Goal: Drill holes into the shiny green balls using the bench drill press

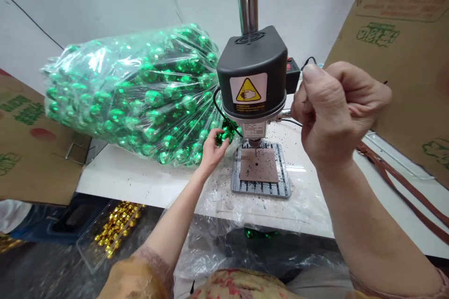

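My left hand is at the mouth of a clear plastic bag packed with shiny green faceted balls. Its thumb and fingers close around a green ball. Just right of it stands a small black bench drill press with a hand-warning label. Beneath the drill bit, a brownish square plate with a dark hole lies on the slotted metal base. My right hand is a fist, raised at the right of the drill press near a short metal rod. Whatever is inside the fist is hidden.
Small dark shavings litter the base and white table. Cardboard boxes stand left and right. A brown strap lies at right. Below left, a clear bin holds gold balls. Plastic sheeting hangs over the front edge.
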A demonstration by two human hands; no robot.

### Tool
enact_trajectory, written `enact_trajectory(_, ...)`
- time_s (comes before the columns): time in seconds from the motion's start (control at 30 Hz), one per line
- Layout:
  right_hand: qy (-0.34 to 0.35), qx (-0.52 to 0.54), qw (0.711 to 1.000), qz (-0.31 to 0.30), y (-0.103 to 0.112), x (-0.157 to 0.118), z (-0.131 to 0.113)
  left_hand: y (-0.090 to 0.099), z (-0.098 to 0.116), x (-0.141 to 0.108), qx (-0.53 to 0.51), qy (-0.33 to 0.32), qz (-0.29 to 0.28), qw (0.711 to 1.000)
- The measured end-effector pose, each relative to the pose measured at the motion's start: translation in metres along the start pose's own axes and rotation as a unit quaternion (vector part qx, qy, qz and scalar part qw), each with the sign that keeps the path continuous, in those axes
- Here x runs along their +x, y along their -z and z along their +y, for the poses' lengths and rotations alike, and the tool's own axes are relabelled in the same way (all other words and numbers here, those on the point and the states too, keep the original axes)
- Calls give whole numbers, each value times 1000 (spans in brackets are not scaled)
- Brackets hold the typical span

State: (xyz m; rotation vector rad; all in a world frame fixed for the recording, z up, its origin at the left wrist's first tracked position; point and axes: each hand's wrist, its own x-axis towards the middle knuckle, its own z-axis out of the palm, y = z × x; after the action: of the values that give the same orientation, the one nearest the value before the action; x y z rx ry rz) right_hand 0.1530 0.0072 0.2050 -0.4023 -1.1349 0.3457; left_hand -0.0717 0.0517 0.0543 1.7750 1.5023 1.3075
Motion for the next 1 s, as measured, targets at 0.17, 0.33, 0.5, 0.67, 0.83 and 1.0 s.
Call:
enact_trajectory(0.17,15,20,1000,7,-1,1,3,2,26,-40,-346,191,-50,917)
enact_trajectory(0.33,30,22,999,17,-3,2,7,-8,22,-64,-344,227,-85,907)
enact_trajectory(0.5,35,21,999,8,-3,2,6,-23,12,-63,-258,148,-102,949)
enact_trajectory(0.67,42,22,999,11,-4,1,5,-36,9,-57,-201,85,-123,968)
enact_trajectory(0.83,42,11,999,18,-5,0,6,-43,7,-55,-187,83,-139,969)
enact_trajectory(1.0,32,-16,999,23,-5,0,3,-50,7,-52,-158,82,-135,975)
